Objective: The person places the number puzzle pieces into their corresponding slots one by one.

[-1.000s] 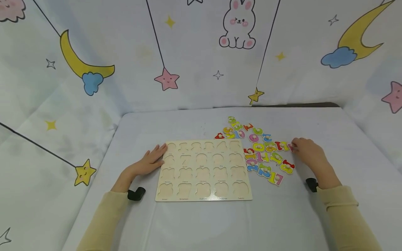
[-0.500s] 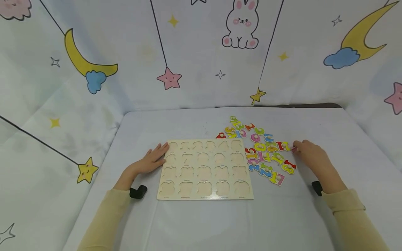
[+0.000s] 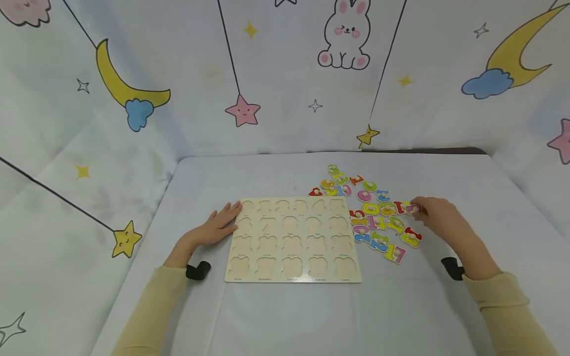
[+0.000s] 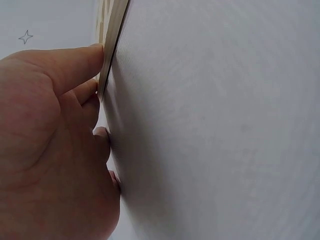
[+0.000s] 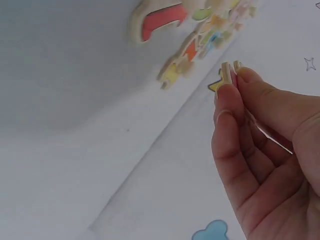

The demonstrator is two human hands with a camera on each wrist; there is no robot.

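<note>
A pale wooden puzzle board point(image 3: 279, 244) with rows of number-shaped recesses lies flat on the table. My left hand point(image 3: 211, 231) rests along its left side, fingers extended; in the left wrist view the thumb and fingertips meet the board's edge point(image 4: 114, 37). Between the thumb and fingers of my right hand point(image 3: 438, 215) is a small pink wooden number piece point(image 3: 412, 209). The right wrist view shows this piece point(image 5: 227, 73) edge-on, raised off the table, its number unreadable. Below and left of that hand lie colourful number pieces, including a red-and-yellow one point(image 3: 410, 237).
Many more knobbed number pieces point(image 3: 369, 208) spread right of and behind the board. A pink-and-yellow 17 point(image 3: 394, 253) lies nearest the front. The white table point(image 3: 285, 321) meets a printed cloth backdrop point(image 3: 285, 74) with moons, stars and a rabbit.
My right hand has lifted the pink piece and tilted it slightly toward the left, over the neighbouring pieces. The left hand stays at the board's edge. The head view has shifted slightly.
</note>
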